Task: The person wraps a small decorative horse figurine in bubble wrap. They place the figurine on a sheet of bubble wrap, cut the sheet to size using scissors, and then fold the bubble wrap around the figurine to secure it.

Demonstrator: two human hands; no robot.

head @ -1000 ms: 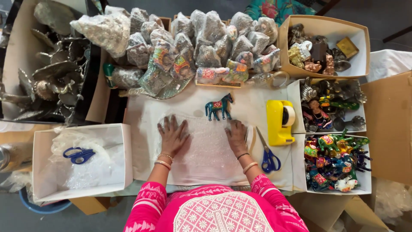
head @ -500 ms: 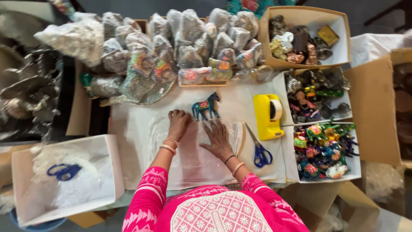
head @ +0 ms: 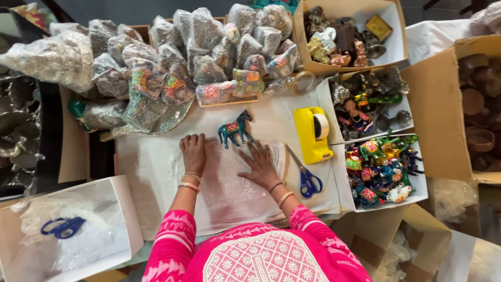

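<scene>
Both hands — left hand, right hand — lie flat, fingers spread, on bubble wrap.

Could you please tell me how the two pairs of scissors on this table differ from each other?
The scissors by the tape dispenser lie on the white sheet, right of the right hand; the scissors in the box lie on crumpled plastic in a white box, left of the left hand. The first point up the table, the second sideways. Both have blue handles, and neither hand touches them.
</scene>
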